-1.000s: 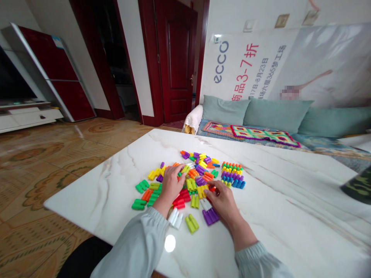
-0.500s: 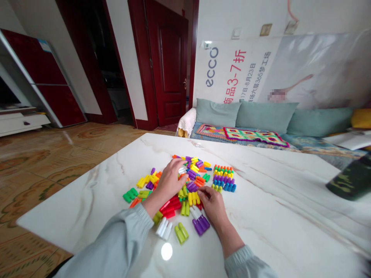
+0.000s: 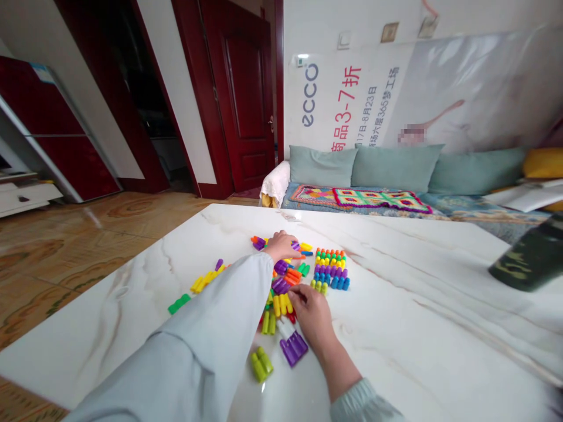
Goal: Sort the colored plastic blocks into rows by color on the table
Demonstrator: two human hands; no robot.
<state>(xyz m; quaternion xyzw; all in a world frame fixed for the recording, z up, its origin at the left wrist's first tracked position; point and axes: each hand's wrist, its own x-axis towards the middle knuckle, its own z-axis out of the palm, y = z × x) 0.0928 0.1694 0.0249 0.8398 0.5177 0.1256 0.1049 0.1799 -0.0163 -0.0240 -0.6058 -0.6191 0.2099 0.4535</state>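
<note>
Over the far part of the pile of coloured plastic pieces, my left hand [image 3: 281,246] reaches with its fingers spread, near purple and yellow pieces. My right hand [image 3: 311,308] is at the pile's right side, thumb and fingertips pinched beside a yellow piece [image 3: 282,305] and a purple piece [image 3: 280,285]; what they hold, if anything, is hidden. Orange pieces [image 3: 293,275] and green pieces [image 3: 303,269] lie between the hands. Nearer me are a purple piece joined to white [image 3: 294,349] and a lime green piece [image 3: 262,364]. My left sleeve covers much of the pile.
Neat rows of coloured pieces [image 3: 331,269] stand right of the pile on the white marbled table [image 3: 417,351]. A dark camouflage bottle [image 3: 530,258] is at the right edge. Behind the table is a sofa with green cushions [image 3: 396,167].
My left hand has moved forward to the far side of the pile, and its sleeve now covers the near left pieces. My right hand stays beside the yellow piece. The view has shifted slightly.
</note>
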